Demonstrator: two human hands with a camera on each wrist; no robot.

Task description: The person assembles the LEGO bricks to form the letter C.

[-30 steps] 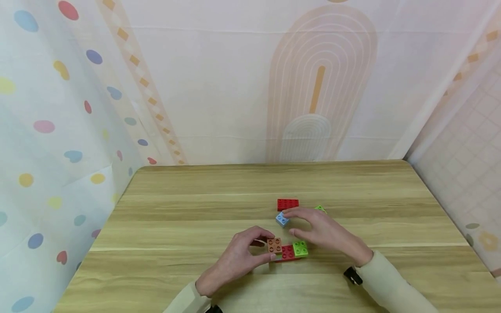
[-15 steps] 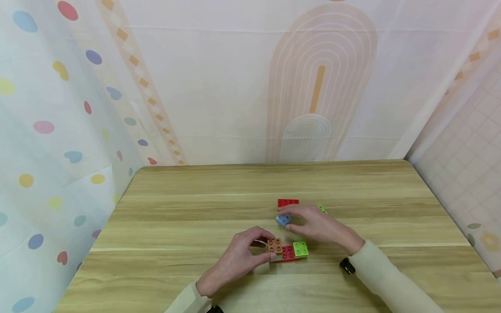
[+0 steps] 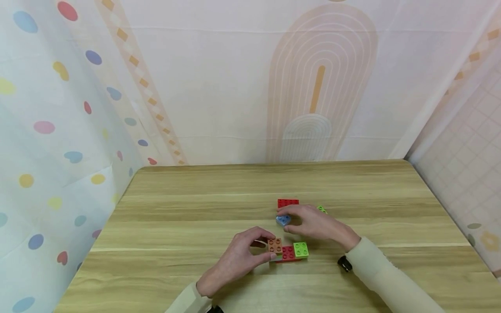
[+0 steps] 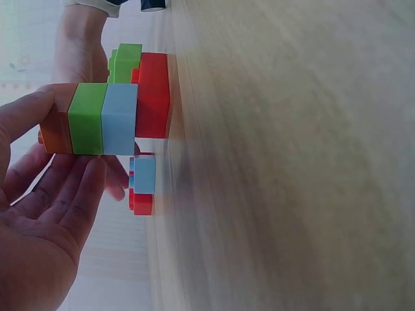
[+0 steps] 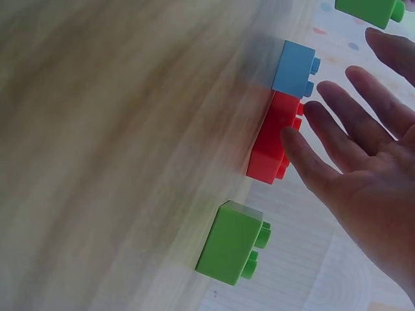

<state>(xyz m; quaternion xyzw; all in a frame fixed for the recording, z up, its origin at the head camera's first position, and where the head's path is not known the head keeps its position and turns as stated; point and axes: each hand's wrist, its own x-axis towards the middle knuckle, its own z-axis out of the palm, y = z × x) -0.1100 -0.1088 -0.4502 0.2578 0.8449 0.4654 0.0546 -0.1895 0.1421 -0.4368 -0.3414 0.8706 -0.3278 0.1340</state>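
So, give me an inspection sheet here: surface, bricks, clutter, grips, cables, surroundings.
Surface: wood-grain tabletop
Bricks: red base brick with a brown-over-green-over-blue stack on one end and a green brick on the other; loose blue brick, loose red brick, loose green brick beyond
Clutter: nothing seen
Left grip: holds the stack
Right grip: at the loose blue brick, contact unclear
Cables: nothing seen
Surroundings: arch-patterned cloth behind, dotted cloth left, grid-patterned cloth right

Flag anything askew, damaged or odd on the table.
No visible damage. Only mild oddity: the loose blue brick, near the right hand, sits at an angle to the loose red brick behind it, probably just scattered.
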